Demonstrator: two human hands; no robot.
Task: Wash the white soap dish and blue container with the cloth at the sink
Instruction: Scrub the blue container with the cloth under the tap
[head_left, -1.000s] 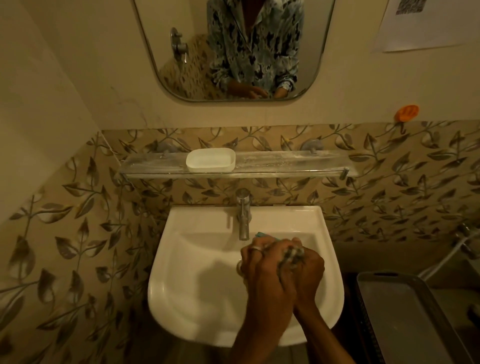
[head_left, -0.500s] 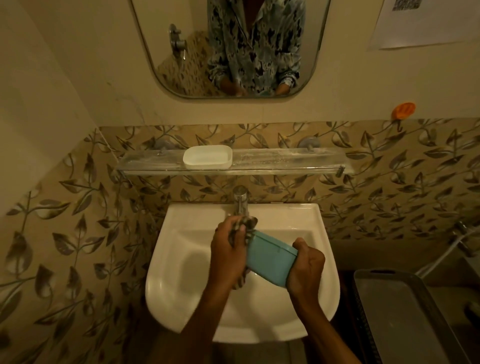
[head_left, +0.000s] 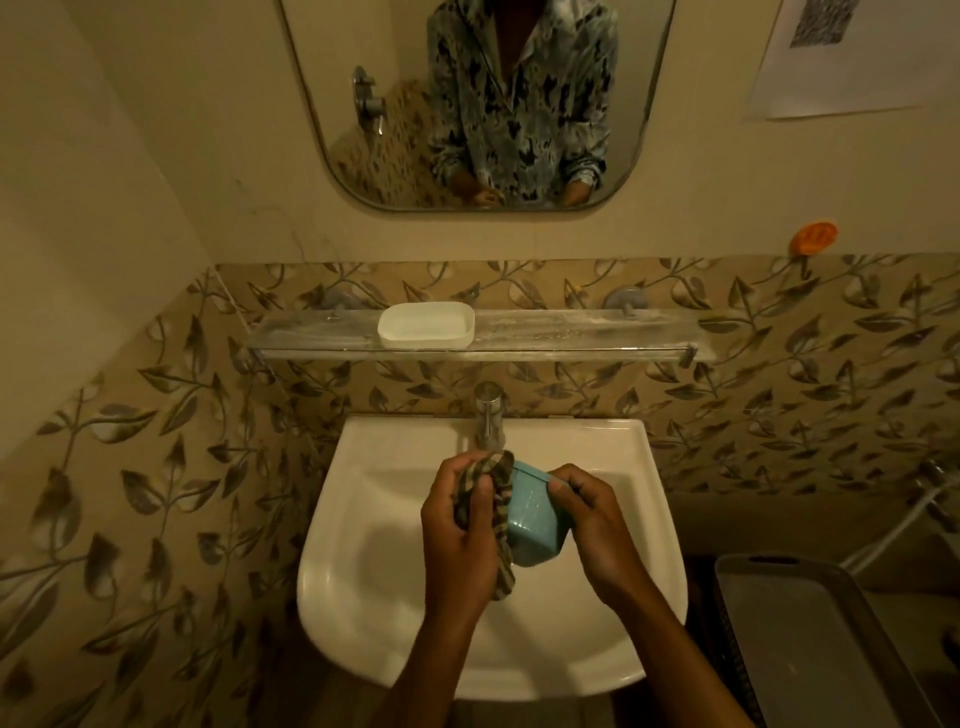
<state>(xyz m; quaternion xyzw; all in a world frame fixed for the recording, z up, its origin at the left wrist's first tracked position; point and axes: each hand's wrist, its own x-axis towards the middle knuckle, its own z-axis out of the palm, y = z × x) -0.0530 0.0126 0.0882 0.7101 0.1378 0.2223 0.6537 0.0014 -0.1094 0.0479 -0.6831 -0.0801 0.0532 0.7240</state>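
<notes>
Over the white sink (head_left: 363, 613), my right hand (head_left: 592, 519) grips the right end of the blue container (head_left: 535, 525), which is tilted on its side. My left hand (head_left: 457, 525) holds a striped cloth (head_left: 488, 499) pressed against the container's left end; the cloth hangs down past my palm. The white soap dish (head_left: 426, 325) sits upright on the glass shelf (head_left: 571, 338) above the tap (head_left: 489, 415), well away from both hands.
A mirror (head_left: 478, 104) hangs above the shelf and reflects a person in a patterned shirt. A grey plastic basket (head_left: 810, 634) stands low at the right of the sink. An orange hook (head_left: 813, 236) and a paper sheet (head_left: 852, 57) are on the right wall.
A second ago both hands were clasped together over the container. They came apart, and the container has turned from flat and broad to tilted, with the cloth now at its left end.
</notes>
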